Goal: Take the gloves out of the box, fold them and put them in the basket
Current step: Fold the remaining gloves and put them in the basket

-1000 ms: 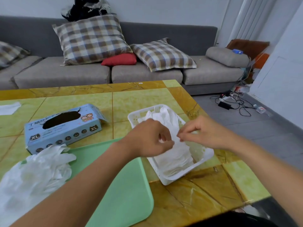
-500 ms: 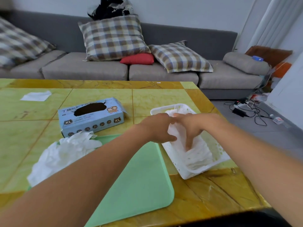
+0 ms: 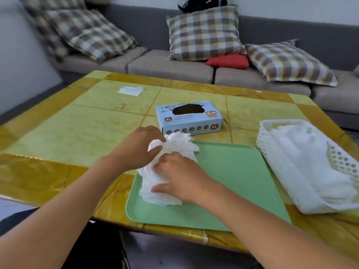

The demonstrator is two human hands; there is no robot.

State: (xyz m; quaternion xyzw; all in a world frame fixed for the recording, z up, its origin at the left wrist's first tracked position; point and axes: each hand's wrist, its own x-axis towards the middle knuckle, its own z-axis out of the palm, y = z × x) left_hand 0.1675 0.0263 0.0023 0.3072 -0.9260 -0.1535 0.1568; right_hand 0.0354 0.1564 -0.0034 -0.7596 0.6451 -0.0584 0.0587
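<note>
A heap of white gloves (image 3: 175, 147) lies on the left end of a green tray (image 3: 233, 177). My left hand (image 3: 139, 150) pinches the heap's upper left edge. My right hand (image 3: 179, 176) rests flat on its lower part, fingers spread over the gloves. Behind the tray stands the light blue glove box (image 3: 189, 118), its dark oval opening facing up. To the right sits a white perforated basket (image 3: 266, 140) with folded white gloves (image 3: 310, 162) inside it.
All of this sits on a yellow-green tiled table (image 3: 87, 133). A white paper scrap (image 3: 130, 90) lies at its far left. A grey sofa (image 3: 169, 65) with plaid cushions runs behind the table. The table's near edge is close to my arms.
Both hands left the basket and moved left to the glove heap on the tray. The view swung left, so the basket now sits at the right.
</note>
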